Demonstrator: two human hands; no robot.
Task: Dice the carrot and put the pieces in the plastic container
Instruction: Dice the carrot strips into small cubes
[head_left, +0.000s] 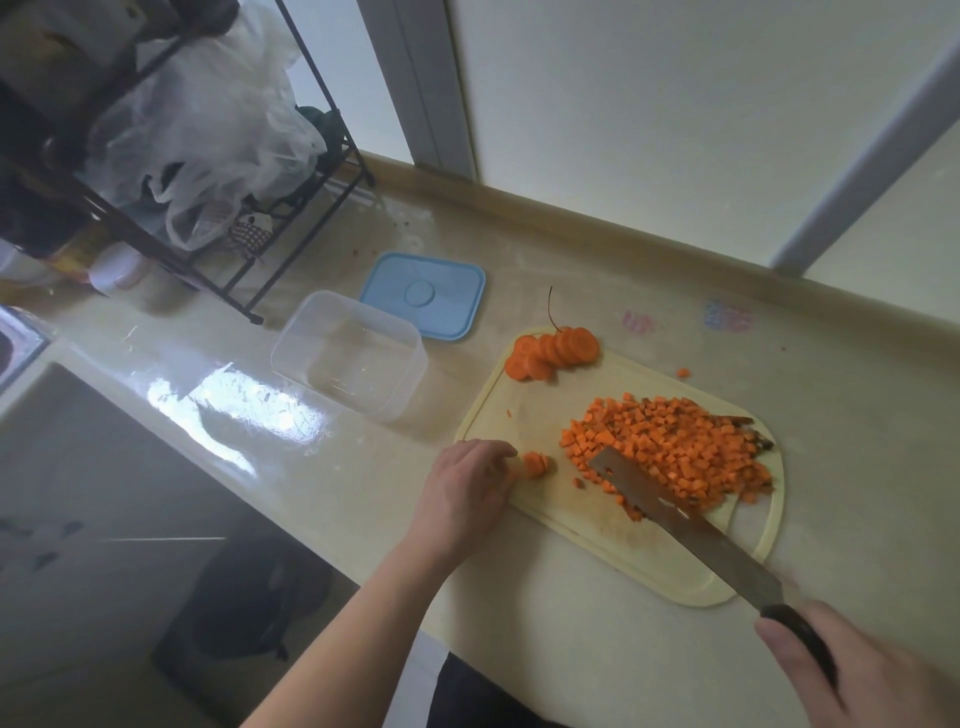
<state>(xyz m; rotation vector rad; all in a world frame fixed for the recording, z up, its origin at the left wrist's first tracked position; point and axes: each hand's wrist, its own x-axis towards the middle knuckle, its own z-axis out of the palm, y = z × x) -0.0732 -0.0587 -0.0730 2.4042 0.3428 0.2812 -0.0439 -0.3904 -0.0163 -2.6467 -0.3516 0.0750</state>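
Now the left hand (467, 486) pinches a small stack of carrot slices (535, 464) on the cutting board (597, 525) — just left of the diced pile (670, 452). Right hand (862, 670) grips the knife (675, 514), blade tip at the pile's near edge. The clear container (349, 355) sits left of the board — apart from it.

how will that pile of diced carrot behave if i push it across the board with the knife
The diced carrot pile is many small loose cubes, so it will probably spread and scatter, not slide together. One stray piece already lies off the cutting board. Cubes likely tumble a little, not roll far.
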